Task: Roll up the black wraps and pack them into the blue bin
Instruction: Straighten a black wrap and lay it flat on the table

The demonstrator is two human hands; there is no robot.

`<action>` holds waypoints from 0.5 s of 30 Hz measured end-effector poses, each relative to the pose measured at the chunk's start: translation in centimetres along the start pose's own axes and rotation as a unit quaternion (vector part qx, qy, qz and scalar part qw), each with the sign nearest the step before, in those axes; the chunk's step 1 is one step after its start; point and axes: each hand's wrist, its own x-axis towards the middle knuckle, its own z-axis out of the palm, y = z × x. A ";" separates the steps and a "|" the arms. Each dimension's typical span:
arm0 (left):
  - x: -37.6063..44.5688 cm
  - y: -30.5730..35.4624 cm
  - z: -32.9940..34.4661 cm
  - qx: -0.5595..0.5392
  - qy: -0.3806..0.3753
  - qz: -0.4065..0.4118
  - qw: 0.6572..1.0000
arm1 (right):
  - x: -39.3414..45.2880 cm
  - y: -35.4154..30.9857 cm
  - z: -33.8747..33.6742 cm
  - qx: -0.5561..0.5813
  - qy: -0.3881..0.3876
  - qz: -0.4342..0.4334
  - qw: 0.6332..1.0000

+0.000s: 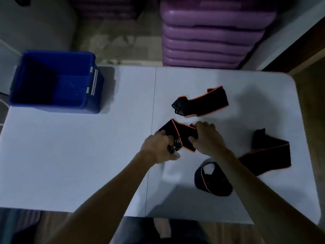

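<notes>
Wrap (179,136), table centre: pinched by left hand (158,148) and right hand (207,140). Three more wraps lay at 1 (202,103), 3 (269,154), 5 (212,180). Bin (56,80), 10 o'clock, held nothing visible. White table (70,155); purple stack (211,32) behind.

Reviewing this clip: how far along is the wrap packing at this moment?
Early on. Done: nothing visible; the part of the blue bin that shows holds no wraps. In hand: the left hand and right hand both grip one black wrap on the table. Left: three more wraps lie unrolled, one beyond the hands, one near the right forearm, one far right.
</notes>
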 end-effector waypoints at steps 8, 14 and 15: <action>-1.5 -2.4 -1.3 -0.036 0.147 -0.070 0.986 | -0.5 0.5 0.1 0.048 0.114 -0.084 0.989; -1.6 -6.6 -7.4 -0.297 0.278 -0.130 0.904 | -3.1 -1.8 1.5 -0.061 0.341 -0.274 0.897; -1.4 -6.9 -8.3 -0.379 0.268 -0.132 0.876 | -3.7 -2.7 2.1 -0.085 0.356 -0.296 0.882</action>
